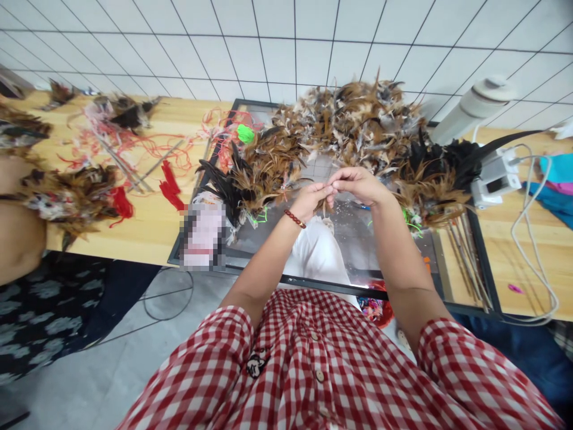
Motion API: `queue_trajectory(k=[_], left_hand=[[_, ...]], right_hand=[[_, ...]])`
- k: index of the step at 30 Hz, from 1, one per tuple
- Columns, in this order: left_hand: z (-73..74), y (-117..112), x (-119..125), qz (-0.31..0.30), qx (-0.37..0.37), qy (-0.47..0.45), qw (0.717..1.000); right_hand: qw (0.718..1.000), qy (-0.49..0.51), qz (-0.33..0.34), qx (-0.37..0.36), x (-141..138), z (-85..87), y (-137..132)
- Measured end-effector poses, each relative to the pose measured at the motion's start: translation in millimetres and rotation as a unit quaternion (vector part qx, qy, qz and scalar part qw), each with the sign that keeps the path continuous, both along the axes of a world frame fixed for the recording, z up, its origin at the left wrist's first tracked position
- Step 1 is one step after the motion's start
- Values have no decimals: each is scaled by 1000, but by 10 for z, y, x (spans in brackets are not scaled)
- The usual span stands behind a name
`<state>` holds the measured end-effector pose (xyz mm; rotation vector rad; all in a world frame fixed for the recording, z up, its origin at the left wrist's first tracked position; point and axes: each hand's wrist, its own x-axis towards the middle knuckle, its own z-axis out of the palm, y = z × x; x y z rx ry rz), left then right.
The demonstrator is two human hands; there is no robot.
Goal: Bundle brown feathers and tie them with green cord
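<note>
My left hand (312,200), with a beaded bracelet on its wrist, and my right hand (357,184) meet fingertip to fingertip above a glass-topped frame. Both are closed in a pinch. A small brown feather (326,208) pokes out below the left fingertips; whatever the right fingers pinch is hidden. Behind my hands rises a large heap of brown feathers (358,122). Nearer my left hand lies a bunch of brown and black feathers (264,170), and beyond my right forearm is another clump (430,191) with long black ones.
A white cylinder (472,107) stands at the back right, near a white charger (496,173) with a looped cable. Thin sticks (468,257) lie at right. Leftward are red tassels (170,186), tangled red thread (156,149) and another person's arm (20,221) beside feathers.
</note>
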<state>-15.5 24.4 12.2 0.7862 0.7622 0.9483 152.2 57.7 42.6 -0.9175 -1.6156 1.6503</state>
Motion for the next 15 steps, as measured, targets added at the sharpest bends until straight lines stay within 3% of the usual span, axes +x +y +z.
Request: queue_trajectory(k=[4, 8, 12, 15], left_hand=[[10, -13, 18, -5, 7, -11, 1000], [-21, -5, 37, 29, 8, 14, 999], [-46, 8, 13, 60, 3, 20, 998], [-68, 18, 11, 102, 19, 12, 995]], right_hand=[[999, 12, -28, 24, -21, -6, -19], [996, -17, -71, 47, -95, -53, 23], [974, 0, -216, 66, 4, -76, 144], [951, -68, -284, 100, 271, -9, 183]])
